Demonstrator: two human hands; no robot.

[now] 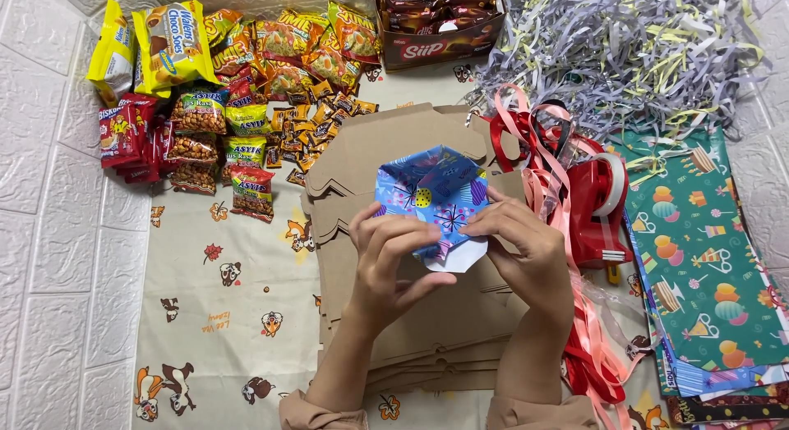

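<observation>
Snack packets (pixel 238 85) (yellow, red) upper left

Two hands, the left hand (pixel 386 253) and the right hand (pixel 526 245), share one blue patterned paper parcel (pixel 433 202). One red tape dispenser (pixel 597 208), one brown carton of chocolate bars (pixel 436 23) and two yellow biscuit bags (pixel 156 48) show. The flat cardboard blanks (pixel 427 315) and small snack packets (pixel 246 159) overlap too much to count.

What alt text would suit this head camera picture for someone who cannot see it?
Two hands, left hand and right hand, fold blue patterned paper over a stack of brown cardboard. Snack packets lie to the left, red tape dispenser and ribbons to the right.
</observation>
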